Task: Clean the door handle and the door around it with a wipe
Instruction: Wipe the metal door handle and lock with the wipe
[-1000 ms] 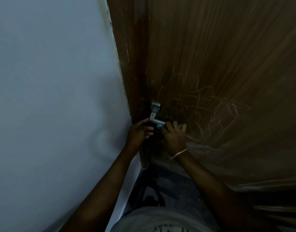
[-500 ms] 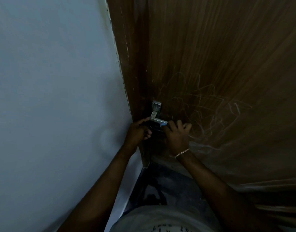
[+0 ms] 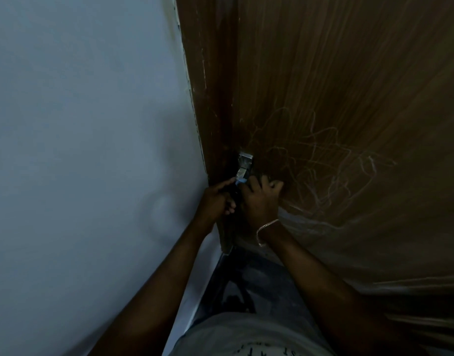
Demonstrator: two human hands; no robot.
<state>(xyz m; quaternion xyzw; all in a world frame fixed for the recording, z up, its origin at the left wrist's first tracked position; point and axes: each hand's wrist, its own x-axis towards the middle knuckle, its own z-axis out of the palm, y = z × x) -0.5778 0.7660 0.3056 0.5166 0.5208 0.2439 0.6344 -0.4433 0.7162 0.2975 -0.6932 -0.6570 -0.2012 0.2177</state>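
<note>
A silver lever door handle (image 3: 244,165) sits on the left edge of a brown wooden door (image 3: 349,98) marked with pale scribbles. My right hand (image 3: 262,199) is wrapped over the lever, pressing a small blue wipe (image 3: 240,180) onto it; only a corner of the wipe shows. My left hand (image 3: 215,201) is just left of the handle at the door's edge, fingers curled and index finger stretched toward the wipe. What my left hand holds is hidden.
A pale blue-grey wall (image 3: 87,150) fills the left half. The dark door frame (image 3: 208,86) runs between wall and door. Dark floor (image 3: 251,286) lies below, and my light shirt (image 3: 246,340) is at the bottom edge.
My right hand has slid left along the lever, toward the handle's base and my left hand. The left hand has stayed put.
</note>
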